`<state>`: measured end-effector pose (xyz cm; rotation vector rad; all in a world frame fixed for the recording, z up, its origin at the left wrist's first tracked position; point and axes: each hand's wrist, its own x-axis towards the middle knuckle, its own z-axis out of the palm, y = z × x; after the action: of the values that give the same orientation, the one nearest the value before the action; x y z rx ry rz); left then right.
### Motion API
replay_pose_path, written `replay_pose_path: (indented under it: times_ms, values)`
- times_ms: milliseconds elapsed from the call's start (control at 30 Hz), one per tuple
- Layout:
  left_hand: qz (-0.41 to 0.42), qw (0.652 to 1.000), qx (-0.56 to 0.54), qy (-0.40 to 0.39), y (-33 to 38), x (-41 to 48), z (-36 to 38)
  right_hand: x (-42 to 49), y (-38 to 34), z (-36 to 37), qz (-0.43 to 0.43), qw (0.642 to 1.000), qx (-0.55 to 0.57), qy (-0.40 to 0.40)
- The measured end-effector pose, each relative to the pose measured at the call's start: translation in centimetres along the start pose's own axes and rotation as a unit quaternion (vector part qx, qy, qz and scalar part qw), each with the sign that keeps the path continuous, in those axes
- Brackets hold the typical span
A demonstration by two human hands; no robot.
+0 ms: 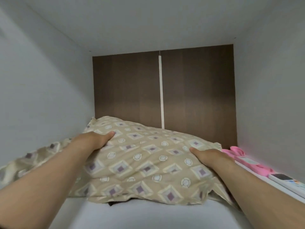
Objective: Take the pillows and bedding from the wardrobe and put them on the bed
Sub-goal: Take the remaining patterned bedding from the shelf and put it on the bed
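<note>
Clasped between left hand [97, 139] and right hand [208, 156], thumbs on top: beige diamond-patterned fabric pillow [145, 164] on white wardrobe shelf [132, 215].

A pink item [236, 150] along the right edge, a white remote control [284, 178] just beside it

both bare forearms reach forward, the left hand [99, 139] and right hand [208, 157] gripping opposite sides of the pillow [148, 162], thumbs on top, fingers hidden from view.
</note>
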<state>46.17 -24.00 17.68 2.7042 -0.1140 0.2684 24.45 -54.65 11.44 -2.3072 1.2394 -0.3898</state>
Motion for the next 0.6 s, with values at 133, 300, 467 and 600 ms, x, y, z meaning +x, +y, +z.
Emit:
replay_pose_path:
  times_ms: [133, 300, 467, 600]
  values:
    - [0.015, 1.000, 0.003, 0.020, -0.4, 2.5, 2.7, 1.7, -0.8, 0.6, -0.014, 1.000, -0.022, 0.008]
    - [0.016, 0.998, -0.027, 0.057, -0.2, 2.8, 4.4, 2.3, -0.5, 1.2, -0.015, 0.999, -0.012, 0.043]
    - [0.003, 0.989, -0.066, 0.134, -0.8, 1.5, 5.4, 1.5, 0.2, 1.5, -0.026, 0.994, 0.025, 0.104]
    - [0.051, 0.975, -0.135, 0.167, -1.8, 1.2, 6.1, 0.8, 0.5, 1.9, -0.047, 0.988, 0.042, 0.144]
